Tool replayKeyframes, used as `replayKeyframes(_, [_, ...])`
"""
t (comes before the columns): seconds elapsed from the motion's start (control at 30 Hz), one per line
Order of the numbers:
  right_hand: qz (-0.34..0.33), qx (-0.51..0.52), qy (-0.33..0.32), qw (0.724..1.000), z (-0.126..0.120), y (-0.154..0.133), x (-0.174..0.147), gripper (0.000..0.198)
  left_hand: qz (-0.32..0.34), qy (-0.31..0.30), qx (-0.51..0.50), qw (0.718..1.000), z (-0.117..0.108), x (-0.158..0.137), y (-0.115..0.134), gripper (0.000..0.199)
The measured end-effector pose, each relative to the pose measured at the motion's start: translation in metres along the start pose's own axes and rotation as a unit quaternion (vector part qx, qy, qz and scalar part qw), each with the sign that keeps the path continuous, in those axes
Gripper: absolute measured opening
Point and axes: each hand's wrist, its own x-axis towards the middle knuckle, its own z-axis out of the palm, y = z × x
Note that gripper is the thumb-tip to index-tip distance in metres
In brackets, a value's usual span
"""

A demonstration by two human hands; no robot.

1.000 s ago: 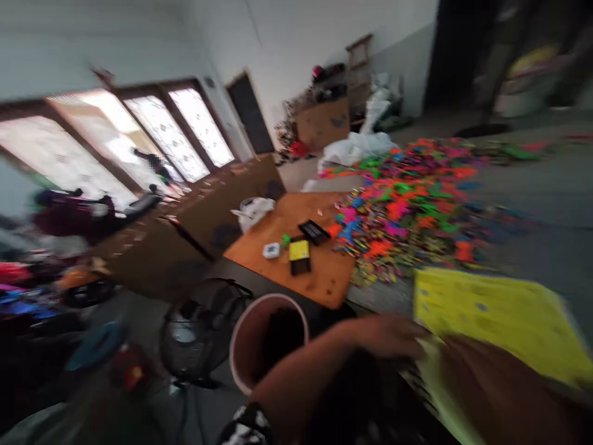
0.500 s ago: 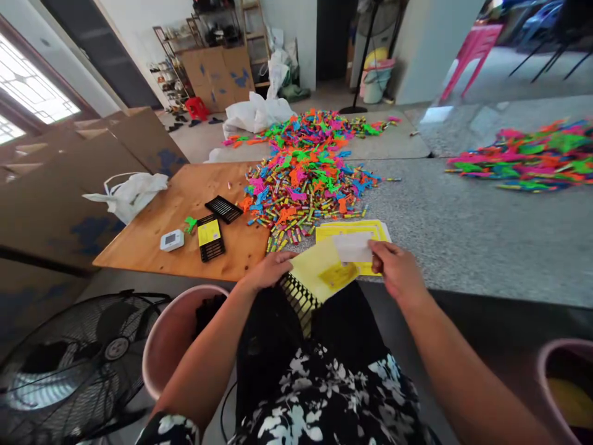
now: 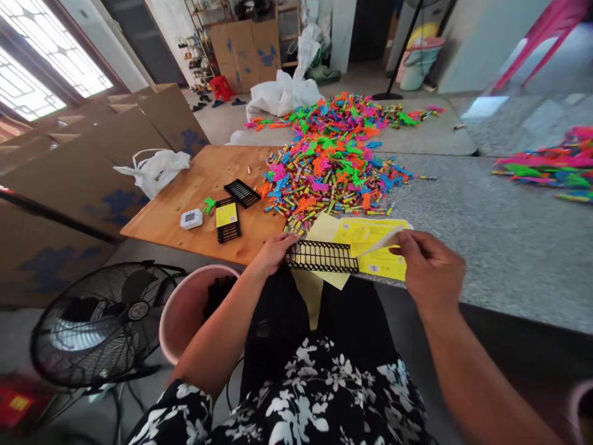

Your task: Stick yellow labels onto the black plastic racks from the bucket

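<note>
My left hand is closed on the near end of a black slotted plastic rack, held sideways at the table edge. Behind the rack lies a pale yellow sheet, its corners sticking out above and below. My right hand pinches a thin whitish slip of paper, seen nearly edge-on above printed yellow cards stacked on the table. Another pale strip hangs between my knees. Whether the slip touches the rack, I cannot tell.
Ahead rises a heap of colourful toy pistols and small striped tubes. On the wooden board lie a rack with a yellow card, another black rack and a white device. A pink bin and fan stand left.
The black rack has swung up from my lap to lie sideways across the pale sheet. My right hand still holds the whitish slip, now turned edge-on. The view has shifted left.
</note>
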Motion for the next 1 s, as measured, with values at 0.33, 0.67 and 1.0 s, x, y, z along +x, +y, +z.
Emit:
replayKeyframes(0.33, [0.035, 0.232, 0.041, 0.971, 0.026, -0.021, -0.008, 0.021, 0.045, -0.116, -0.130, 0.984, -0.026, -0.048, -0.019, 0.048])
replayKeyframes(0.67, [0.083, 0.221, -0.038, 0.971, 0.058, -0.024, -0.060, 0.022, 0.179, -0.060, 0.217, 0.958, -0.116, -0.108, -0.036, 0.021])
replayKeyframes(1.0, [-0.080, 0.103, -0.256, 0.958, 0.127, -0.008, -0.158, 0.016, 0.067, 0.024, 0.134, 0.988, -0.148, -0.152, -0.113, 0.039])
